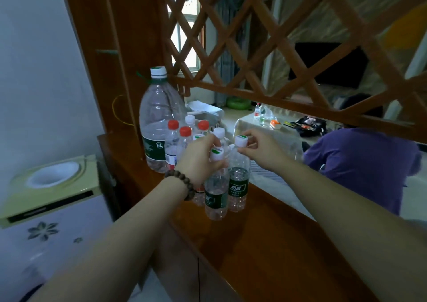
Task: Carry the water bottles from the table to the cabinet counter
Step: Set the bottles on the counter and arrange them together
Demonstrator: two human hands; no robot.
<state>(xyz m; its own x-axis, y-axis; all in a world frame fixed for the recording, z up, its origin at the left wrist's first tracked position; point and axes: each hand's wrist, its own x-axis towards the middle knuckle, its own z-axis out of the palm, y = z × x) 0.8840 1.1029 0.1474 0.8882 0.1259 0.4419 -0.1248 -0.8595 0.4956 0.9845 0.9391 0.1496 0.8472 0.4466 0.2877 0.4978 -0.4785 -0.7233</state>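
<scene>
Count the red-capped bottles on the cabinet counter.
3 red-capped bottles: one beside the big 6L jug, one just right of it, one further back. More may hide behind the left hand.

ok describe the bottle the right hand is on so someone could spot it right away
Find the wooden cabinet counter under the lattice screen, where small bottles cluster beside a big 6L jug. The green-label bottle stands at the cluster's right edge. Unlike its twin beside it, its white cap is pinched by the right hand.
</scene>
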